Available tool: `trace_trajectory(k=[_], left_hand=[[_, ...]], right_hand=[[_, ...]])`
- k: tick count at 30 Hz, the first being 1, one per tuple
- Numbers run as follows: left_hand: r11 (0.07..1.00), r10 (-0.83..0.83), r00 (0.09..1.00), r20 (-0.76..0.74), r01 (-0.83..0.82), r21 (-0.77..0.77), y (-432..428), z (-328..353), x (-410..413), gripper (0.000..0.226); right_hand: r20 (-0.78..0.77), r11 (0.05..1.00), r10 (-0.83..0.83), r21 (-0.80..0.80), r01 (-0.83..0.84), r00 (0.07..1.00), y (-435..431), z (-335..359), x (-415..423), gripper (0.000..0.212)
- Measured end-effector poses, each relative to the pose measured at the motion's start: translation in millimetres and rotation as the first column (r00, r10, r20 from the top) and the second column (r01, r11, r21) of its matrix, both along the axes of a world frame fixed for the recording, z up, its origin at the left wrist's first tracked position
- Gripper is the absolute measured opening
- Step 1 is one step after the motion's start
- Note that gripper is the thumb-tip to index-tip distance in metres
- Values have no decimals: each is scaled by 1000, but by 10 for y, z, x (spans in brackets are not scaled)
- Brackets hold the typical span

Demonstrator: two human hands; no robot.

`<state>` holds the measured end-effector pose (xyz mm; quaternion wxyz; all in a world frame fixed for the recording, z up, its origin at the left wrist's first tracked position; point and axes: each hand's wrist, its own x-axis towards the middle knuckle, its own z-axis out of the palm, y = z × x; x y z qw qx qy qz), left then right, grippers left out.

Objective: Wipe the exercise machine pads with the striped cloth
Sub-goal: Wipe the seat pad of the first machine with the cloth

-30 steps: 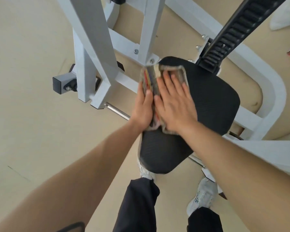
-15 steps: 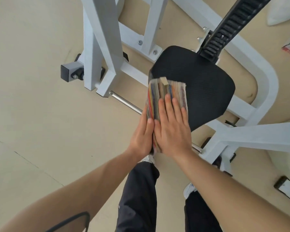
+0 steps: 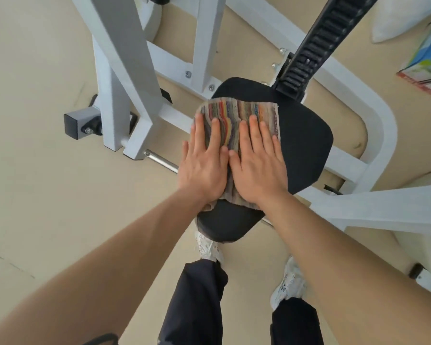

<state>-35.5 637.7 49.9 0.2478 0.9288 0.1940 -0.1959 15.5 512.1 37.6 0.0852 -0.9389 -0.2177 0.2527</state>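
Observation:
The black seat pad (image 3: 306,145) of the white exercise machine lies below me, centre of view. The striped cloth (image 3: 237,115), multicoloured, is spread flat over the pad's left part. My left hand (image 3: 203,168) and my right hand (image 3: 259,168) press side by side on the cloth, palms down, fingers stretched toward the far edge. The cloth's near end is hidden under both palms. The pad's near lobe and right side are uncovered.
White frame beams (image 3: 120,70) rise close on the left, and a black toothed rail (image 3: 316,43) slants up from the pad's far side. A steel rod (image 3: 159,160) runs under the pad. A colourful box (image 3: 428,61) lies far right. My shoes (image 3: 209,247) stand beneath the pad.
Half a second ago both hands held the cloth narrow at the pad's near left edge. Now it lies wider and farther up the pad, with my hands spread apart on it.

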Motion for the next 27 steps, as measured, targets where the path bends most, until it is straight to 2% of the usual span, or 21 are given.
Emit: trace_trajectory(k=[5, 9, 14, 16, 19, 23, 25, 27], left_hand=[[936, -229, 972, -44, 233, 262, 1, -257, 848, 63], [878, -413, 909, -50, 412, 245, -408, -348, 1164, 63], [786, -601, 799, -10, 594, 170, -523, -183, 607, 60], [774, -618, 785, -44, 617, 139, -369, -15, 233, 60], [793, -580, 803, -141, 595, 129, -79, 166, -122, 60], [802, -553, 824, -125, 567, 190, -5, 103, -12, 61], [796, -567, 819, -90, 573, 194, -53, -22, 272, 61], [778, -596, 801, -61, 594, 206, -77, -207, 727, 62]], right_hand=[[5, 996, -80, -42, 80, 997, -154, -235, 662, 70], [25, 966, -246, -72, 247, 969, -576, -297, 661, 70], [13, 912, -405, -57, 405, 914, -703, -62, -35, 71], [18, 924, -378, -52, 378, 926, -566, 105, -391, 72], [10, 967, -253, -26, 253, 967, -316, 250, -792, 69], [-6, 996, -93, 0, 93, 996, -316, 169, -595, 70], [-8, 993, -121, -11, 121, 993, -356, 61, -267, 72], [-5, 973, -225, -49, 225, 974, -350, -61, 114, 73]])
